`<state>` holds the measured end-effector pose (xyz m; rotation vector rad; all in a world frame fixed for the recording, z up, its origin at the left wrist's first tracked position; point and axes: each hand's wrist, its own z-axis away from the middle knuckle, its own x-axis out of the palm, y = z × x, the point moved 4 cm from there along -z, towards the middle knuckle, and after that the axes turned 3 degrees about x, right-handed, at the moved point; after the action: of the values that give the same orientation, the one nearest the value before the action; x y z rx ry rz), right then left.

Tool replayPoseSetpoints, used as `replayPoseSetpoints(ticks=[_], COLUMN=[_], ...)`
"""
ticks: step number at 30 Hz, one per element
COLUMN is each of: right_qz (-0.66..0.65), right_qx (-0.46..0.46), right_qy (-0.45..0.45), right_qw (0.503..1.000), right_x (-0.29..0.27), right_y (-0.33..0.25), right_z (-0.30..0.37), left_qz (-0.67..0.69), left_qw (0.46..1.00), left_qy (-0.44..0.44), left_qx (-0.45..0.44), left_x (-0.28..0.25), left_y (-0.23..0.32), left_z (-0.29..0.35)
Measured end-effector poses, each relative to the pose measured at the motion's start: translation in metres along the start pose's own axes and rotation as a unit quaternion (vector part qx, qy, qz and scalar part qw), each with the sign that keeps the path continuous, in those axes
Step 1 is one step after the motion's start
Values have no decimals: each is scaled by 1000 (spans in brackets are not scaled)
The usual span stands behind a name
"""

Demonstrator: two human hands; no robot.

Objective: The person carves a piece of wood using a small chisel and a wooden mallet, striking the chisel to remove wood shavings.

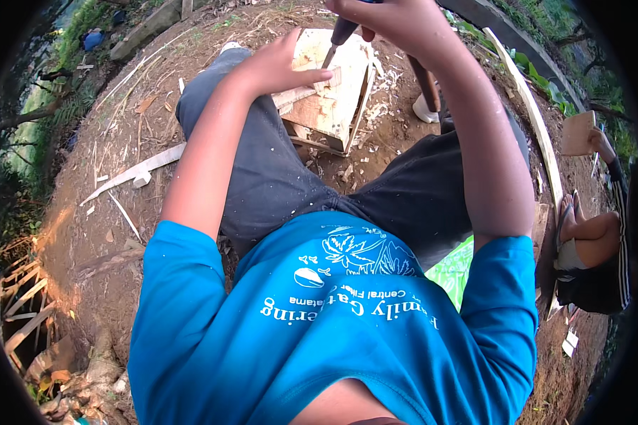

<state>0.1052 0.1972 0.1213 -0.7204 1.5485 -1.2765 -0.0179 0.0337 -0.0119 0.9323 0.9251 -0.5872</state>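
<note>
My right hand (390,18) is closed round the dark handle of a chisel (342,30) at the top of the view. Its narrow metal blade points down toward the pale wood, close to my left thumb. My left hand (273,67) lies spread over the left side of a wooden block (326,113) made of pale boards, thumb stretched out to the right. Under that thumb is a small light strip of wood (298,95). The block stands between my knees, its top rough and chipped. Whether the blade tip touches the wood, I cannot tell.
Wood shavings (381,106) litter the soil around the block. A brown wooden shaft (424,85) slants beside my right forearm. Long pale wood strips (138,170) lie at the left. At the far right a person (592,241) sits holding a small board (578,133).
</note>
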Motion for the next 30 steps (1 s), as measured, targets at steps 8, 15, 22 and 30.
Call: replayPoseSetpoints(ticks=[8, 15, 22, 30], right_qz=[-24, -15, -1, 12], right_qx=[16, -19, -4, 6], right_qy=[143, 118, 81, 89], right_qw=[989, 993, 997, 996], right_x=[-64, -63, -51, -44], right_y=[-10, -6, -7, -16], right_z=[34, 31, 25, 30], left_qz=[-95, -99, -132, -119], left_qw=[995, 995, 987, 988], left_qy=[-5, 6, 63, 57], left_qx=[17, 20, 71, 81], left_x=[28, 26, 47, 44], left_y=[9, 27, 29, 26], left_z=[18, 30, 35, 31])
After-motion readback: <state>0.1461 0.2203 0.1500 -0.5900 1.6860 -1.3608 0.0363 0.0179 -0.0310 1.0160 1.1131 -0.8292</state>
